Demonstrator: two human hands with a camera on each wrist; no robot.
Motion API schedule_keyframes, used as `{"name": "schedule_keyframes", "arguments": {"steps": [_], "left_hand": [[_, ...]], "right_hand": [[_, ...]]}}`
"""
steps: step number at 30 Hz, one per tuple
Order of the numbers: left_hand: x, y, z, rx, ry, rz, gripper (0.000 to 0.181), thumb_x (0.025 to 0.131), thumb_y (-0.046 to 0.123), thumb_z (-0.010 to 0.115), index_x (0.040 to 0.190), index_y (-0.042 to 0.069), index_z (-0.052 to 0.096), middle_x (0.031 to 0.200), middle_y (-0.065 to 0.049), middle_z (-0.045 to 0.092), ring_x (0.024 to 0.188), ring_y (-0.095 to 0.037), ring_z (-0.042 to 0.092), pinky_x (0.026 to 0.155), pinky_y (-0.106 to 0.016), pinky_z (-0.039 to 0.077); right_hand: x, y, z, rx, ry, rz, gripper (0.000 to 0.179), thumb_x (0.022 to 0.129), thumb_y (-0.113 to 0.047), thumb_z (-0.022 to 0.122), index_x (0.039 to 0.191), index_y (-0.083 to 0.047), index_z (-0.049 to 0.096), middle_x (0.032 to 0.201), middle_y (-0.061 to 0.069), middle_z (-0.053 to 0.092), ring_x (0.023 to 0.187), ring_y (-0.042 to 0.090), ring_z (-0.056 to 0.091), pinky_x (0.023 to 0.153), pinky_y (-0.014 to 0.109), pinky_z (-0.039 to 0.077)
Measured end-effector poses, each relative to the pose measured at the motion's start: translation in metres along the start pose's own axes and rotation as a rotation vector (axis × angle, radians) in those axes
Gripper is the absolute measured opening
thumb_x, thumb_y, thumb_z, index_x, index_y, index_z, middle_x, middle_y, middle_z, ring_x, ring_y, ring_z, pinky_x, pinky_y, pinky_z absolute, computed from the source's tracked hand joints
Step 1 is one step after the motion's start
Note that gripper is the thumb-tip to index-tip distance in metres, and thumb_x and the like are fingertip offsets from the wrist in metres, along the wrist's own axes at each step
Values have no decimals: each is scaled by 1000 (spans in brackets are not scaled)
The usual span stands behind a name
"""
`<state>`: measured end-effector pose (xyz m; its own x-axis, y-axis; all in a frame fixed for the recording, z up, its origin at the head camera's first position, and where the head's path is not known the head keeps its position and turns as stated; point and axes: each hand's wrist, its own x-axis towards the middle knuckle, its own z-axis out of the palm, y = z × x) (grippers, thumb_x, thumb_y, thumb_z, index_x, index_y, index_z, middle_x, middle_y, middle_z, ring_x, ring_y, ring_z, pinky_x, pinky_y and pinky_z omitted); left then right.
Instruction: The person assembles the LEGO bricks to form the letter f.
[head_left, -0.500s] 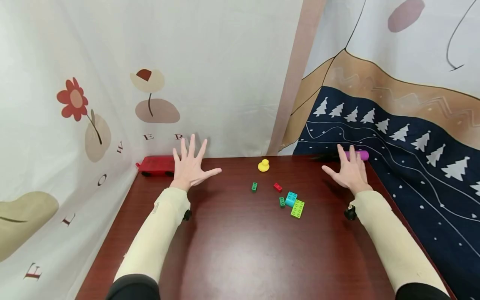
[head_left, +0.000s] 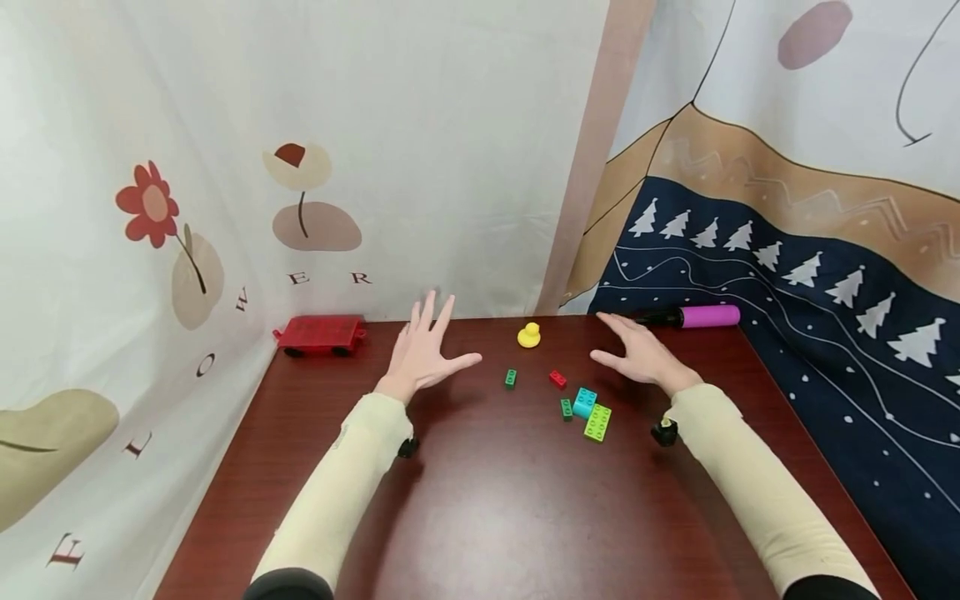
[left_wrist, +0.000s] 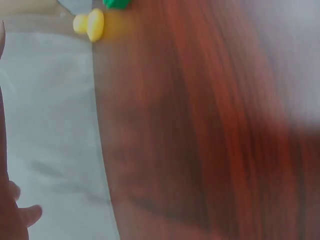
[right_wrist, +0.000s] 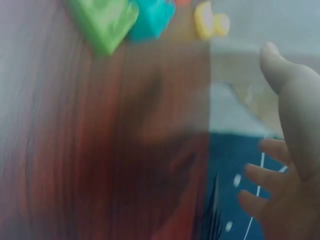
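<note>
My left hand (head_left: 422,354) hovers over the left middle of the table, its fingers spread and holding nothing. Across from it, my right hand (head_left: 637,354) is held with straight fingers and thumb apart, also holding nothing. Between the hands lie a yellow rubber duck (head_left: 528,335) near the back edge, two small green toy bricks (head_left: 511,379), a small red brick (head_left: 557,379), a turquoise brick (head_left: 585,402) and a lime green brick (head_left: 597,423). The right wrist view shows the lime brick (right_wrist: 102,22) and the duck (right_wrist: 205,21) off to the side of the right thumb.
A red toy car (head_left: 321,335) stands at the table's back left corner. Along the back right edge lies a brush-like thing with a purple handle (head_left: 708,316) and dark end. Printed curtains hang behind the dark red wooden table (head_left: 517,517).
Both hands have moved inward, the left to the right and the right to the left. The red car and the purple handle are now uncovered. The bricks and duck stay put.
</note>
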<state>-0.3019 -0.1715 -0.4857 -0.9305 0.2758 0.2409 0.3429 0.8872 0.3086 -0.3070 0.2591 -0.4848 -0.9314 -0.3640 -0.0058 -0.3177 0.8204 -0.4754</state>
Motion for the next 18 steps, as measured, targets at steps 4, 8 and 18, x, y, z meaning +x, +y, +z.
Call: {"name": "schedule_keyframes", "arguments": {"steps": [4, 8, 18], "left_hand": [[-5, 15, 12, -96, -47, -15, 113, 81, 92, 54, 169, 39, 6, 177, -11, 7, 159, -42, 21, 113, -64, 40], [-9, 28, 26, -132, -120, -39, 110, 82, 91, 54, 169, 43, 6, 177, -7, 12, 157, -37, 29, 110, -60, 45], [-16, 49, 57, -222, -223, -18, 101, 90, 68, 71, 169, 25, 26, 168, -8, 37, 153, -30, 38, 116, -56, 42]], "right_hand": [[7, -19, 9, 45, -69, -59, 83, 100, -48, 69, 165, -11, 33, 165, 21, 39, 150, 43, 37, 118, 66, 33], [11, -34, 18, 95, -118, -104, 79, 99, -42, 72, 162, -9, 38, 162, 20, 44, 146, 42, 45, 116, 62, 39], [21, -49, 42, 214, -220, -116, 65, 98, -19, 77, 155, -7, 50, 151, 18, 58, 138, 36, 56, 114, 56, 44]]}}
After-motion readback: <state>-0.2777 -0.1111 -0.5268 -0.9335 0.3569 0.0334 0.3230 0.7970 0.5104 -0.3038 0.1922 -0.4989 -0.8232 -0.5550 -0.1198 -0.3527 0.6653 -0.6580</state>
